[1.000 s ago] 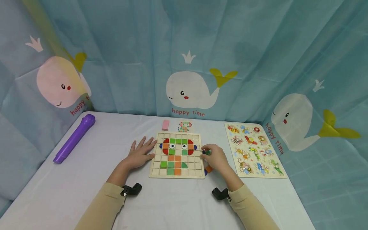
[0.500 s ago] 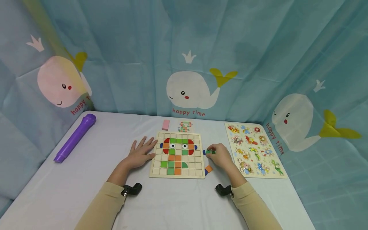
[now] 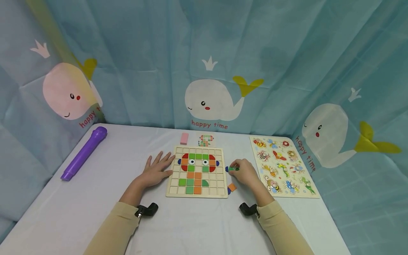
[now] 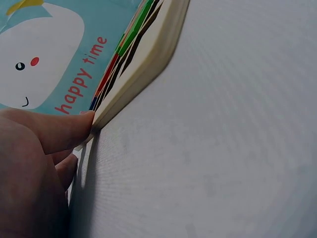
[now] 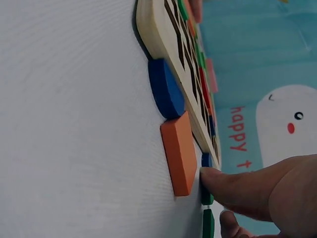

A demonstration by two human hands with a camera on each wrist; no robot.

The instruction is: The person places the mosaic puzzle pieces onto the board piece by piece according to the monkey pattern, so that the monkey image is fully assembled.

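A wooden grid board (image 3: pixel 217 191) lies on the table with coloured tiles set in it, forming a figure with two round eyes. My left hand (image 3: pixel 154 174) rests spread beside it, its thumb against the board's left edge. Right of the board, my right hand (image 3: pixel 244 172) pinches a green block (image 3: pixel 231 169) between thumb and curled index finger. A blue half-round block (image 3: pixel 227 169) sits left of that green one, and a second green block (image 5: pixel 208 224) lies close by. Nearer me are an orange square block (image 3: pixel 232 187) and another blue half-round block (image 5: pixel 166 89).
Behind the board lie a pink block (image 3: pixel 184 139) and a small picture card (image 3: pixel 206 140). A wooden insect puzzle (image 3: pixel 259 170) is at the right, close to my right hand. A purple microphone-shaped stick (image 3: pixel 84 154) lies at the left. A whale-print curtain (image 3: pixel 143 95) surrounds the table.
My right hand has drawn back to the right from the board's edge, then stayed over the green blocks. My left hand and the tiles in the board look unchanged.
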